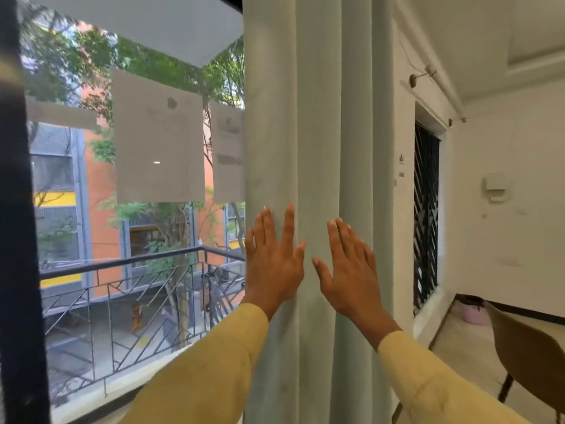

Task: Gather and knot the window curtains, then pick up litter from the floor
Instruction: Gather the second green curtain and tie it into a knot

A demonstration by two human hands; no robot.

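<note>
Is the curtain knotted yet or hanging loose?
Not knotted in view: the curtain hangs in straight vertical folds; left hand and right hand lie flat against it.

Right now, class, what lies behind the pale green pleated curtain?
The pale green pleated curtain hides whatever is behind it. Left of it shows clear window glass with a grey paper sheet; right, a white wall.

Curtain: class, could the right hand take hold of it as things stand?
Probably yes: the right hand is open, held against or just before the curtain folds, with nothing between them.
</note>
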